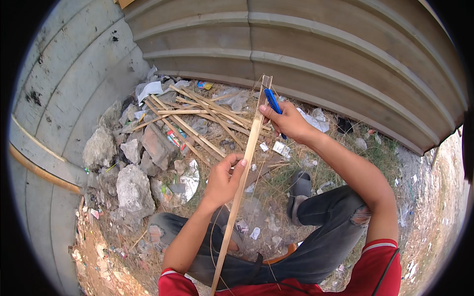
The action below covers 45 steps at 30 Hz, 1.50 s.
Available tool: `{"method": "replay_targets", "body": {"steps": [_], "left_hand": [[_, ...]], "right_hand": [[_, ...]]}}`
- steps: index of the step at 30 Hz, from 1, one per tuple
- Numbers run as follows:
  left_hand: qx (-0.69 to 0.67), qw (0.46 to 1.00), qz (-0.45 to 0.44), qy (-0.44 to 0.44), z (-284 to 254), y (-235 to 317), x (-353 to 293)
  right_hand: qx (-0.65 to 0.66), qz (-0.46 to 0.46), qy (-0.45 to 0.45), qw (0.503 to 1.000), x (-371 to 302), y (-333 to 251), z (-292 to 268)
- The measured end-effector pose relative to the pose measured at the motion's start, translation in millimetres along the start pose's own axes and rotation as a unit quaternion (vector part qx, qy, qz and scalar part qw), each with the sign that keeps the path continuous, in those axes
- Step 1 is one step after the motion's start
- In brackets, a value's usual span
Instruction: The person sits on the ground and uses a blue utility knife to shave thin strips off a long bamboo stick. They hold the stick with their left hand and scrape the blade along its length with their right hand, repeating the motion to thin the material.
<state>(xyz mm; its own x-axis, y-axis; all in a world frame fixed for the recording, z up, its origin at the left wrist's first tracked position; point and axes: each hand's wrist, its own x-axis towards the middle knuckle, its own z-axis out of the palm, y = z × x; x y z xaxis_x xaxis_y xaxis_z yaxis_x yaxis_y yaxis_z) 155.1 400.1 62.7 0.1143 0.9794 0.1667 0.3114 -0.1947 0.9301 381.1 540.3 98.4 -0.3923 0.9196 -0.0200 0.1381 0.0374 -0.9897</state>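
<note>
A long, narrow strip of split bamboo (240,190) slants from my lap up to the far middle. My left hand (224,178) is closed around its middle, thumb along the edge. Near the strip's far end, my right hand (286,120) grips a blue utility knife (273,101), with the thumb against the bamboo. The knife's tip lies by the far end, where the strip looks split in two. Whether the blade sits in the split is too small to tell. Thin fibres hang off the strip near my lap.
Several bamboo strips (197,116) lie piled beyond my left hand. Rocks (134,187) and scattered litter stand left of them. Corrugated metal sheeting (316,54) rises at the back, with a grey panel wall (74,89) at left. My sandalled foot (299,190) rests on dry grass.
</note>
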Motion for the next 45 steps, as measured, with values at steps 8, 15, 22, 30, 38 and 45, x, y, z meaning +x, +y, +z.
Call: {"method": "replay_targets", "body": {"steps": [8,15,22,30,38,45], "left_hand": [[-0.159,0.982,-0.094,-0.045,-29.7,24.9,29.8],[-0.121,0.989,-0.07,-0.055,-33.0,16.2,29.8],[-0.135,0.985,-0.05,0.096,-84.0,-29.3,29.6],[-0.259,0.961,-0.089,0.049,-75.5,-12.1,3.2],[-0.269,0.959,-0.066,-0.056,-35.2,10.5,-18.2],[-0.315,0.943,-0.081,-0.078,-26.3,13.0,-24.7]], "right_hand": [[0.119,-0.028,-0.031,0.992,16.5,-20.9,5.1],[0.135,-0.034,-0.018,0.99,15.1,-21.1,4.2],[0.303,-0.065,0.041,0.95,22.0,0.6,-44.1],[-0.13,0.059,0.271,0.952,-3.0,31.9,-123.2],[-0.352,-0.148,0.073,0.922,-33.6,-35.6,-35.7],[-0.372,-0.153,0.005,0.916,-52.1,-51.4,24.1]]}}
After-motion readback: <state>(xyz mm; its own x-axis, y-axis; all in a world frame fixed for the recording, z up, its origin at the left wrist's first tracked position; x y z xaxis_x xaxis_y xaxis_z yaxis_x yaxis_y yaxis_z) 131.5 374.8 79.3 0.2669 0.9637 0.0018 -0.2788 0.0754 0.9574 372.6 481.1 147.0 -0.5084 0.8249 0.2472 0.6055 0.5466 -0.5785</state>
